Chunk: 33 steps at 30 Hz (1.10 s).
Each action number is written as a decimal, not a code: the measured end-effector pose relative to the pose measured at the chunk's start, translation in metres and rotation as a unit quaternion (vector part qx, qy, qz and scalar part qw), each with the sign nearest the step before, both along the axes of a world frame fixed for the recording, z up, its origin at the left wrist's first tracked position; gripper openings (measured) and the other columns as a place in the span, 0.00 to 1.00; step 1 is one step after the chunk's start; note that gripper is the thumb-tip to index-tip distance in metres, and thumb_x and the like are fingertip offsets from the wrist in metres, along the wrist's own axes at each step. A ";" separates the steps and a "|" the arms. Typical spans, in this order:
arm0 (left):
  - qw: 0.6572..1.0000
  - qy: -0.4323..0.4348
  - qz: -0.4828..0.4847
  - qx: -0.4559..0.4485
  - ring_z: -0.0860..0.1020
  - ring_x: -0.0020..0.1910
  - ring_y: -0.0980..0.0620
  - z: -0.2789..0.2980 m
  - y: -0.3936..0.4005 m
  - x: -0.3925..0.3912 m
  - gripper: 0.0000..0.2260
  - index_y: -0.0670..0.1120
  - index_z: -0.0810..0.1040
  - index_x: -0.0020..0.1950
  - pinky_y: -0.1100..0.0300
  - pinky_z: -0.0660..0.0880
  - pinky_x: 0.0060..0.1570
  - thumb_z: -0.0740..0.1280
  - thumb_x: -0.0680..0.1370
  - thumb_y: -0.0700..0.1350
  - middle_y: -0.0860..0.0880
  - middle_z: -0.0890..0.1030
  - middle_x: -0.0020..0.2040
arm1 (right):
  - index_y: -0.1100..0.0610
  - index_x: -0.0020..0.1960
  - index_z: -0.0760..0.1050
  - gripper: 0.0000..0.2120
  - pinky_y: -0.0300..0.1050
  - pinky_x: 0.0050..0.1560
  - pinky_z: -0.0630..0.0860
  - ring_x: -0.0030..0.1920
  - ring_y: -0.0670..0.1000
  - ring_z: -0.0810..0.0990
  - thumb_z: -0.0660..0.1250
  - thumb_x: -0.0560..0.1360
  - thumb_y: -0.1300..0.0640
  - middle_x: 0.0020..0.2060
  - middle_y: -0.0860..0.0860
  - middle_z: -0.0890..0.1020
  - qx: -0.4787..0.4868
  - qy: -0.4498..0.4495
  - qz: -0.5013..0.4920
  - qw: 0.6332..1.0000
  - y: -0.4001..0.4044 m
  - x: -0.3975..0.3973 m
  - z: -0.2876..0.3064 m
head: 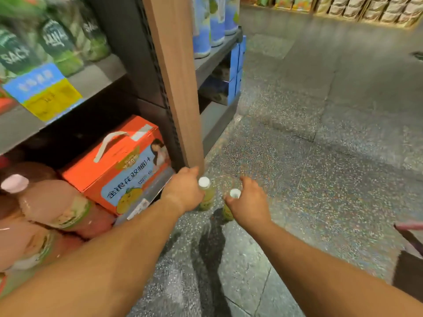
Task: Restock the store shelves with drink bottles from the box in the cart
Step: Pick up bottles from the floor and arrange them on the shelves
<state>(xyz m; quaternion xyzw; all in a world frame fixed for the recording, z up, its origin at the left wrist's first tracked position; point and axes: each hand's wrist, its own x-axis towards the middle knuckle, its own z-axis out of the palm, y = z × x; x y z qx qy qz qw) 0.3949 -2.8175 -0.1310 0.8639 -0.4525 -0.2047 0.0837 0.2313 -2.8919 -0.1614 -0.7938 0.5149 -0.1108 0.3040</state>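
Observation:
Two small yellow-green drink bottles with white caps stand upright on the speckled floor beside the shelf's wooden post. My left hand (pixel 183 191) is wrapped round the left bottle (pixel 207 195) just below its cap. My right hand (pixel 248 202) reaches over the right bottle (pixel 229 212), with fingers curled at its neck under the white cap. The lower body of each bottle shows beneath my hands. No cart or supply box is in view.
An orange carton with a white handle (pixel 119 163) sits on the bottom shelf, next to big pink bottles (pixel 52 207). Green bottles (pixel 61 46) fill the shelf above. The wooden post (pixel 178 83) rises right behind my left hand. A dark object (pixel 409 268) is at the right edge.

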 end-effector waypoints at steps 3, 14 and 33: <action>1.000 -0.005 0.003 0.029 0.71 0.64 0.39 -0.038 -0.032 0.003 0.30 0.47 0.62 0.73 0.48 0.71 0.62 0.70 0.74 0.47 0.41 0.69 0.66 | 0.55 0.73 0.61 0.37 0.52 0.62 0.69 0.64 0.58 0.70 0.71 0.70 0.45 0.66 0.55 0.71 0.026 0.002 0.012 1.000 -0.017 0.008 -0.036; 0.996 -0.009 0.009 0.092 0.76 0.58 0.37 -0.120 -0.074 0.011 0.21 0.47 0.69 0.68 0.50 0.73 0.59 0.61 0.75 0.37 0.38 0.73 0.60 | 0.50 0.62 0.67 0.21 0.44 0.40 0.70 0.45 0.55 0.76 0.69 0.72 0.56 0.49 0.52 0.76 0.074 0.024 0.036 0.996 -0.041 0.012 -0.113; 0.983 -0.060 0.125 -0.121 0.79 0.50 0.40 0.157 0.044 0.082 0.16 0.49 0.72 0.54 0.55 0.70 0.41 0.72 0.69 0.45 0.43 0.82 0.49 | 0.47 0.47 0.59 0.17 0.47 0.35 0.66 0.38 0.60 0.75 0.67 0.69 0.48 0.35 0.52 0.76 -0.042 -0.097 0.145 0.984 0.008 0.111 0.154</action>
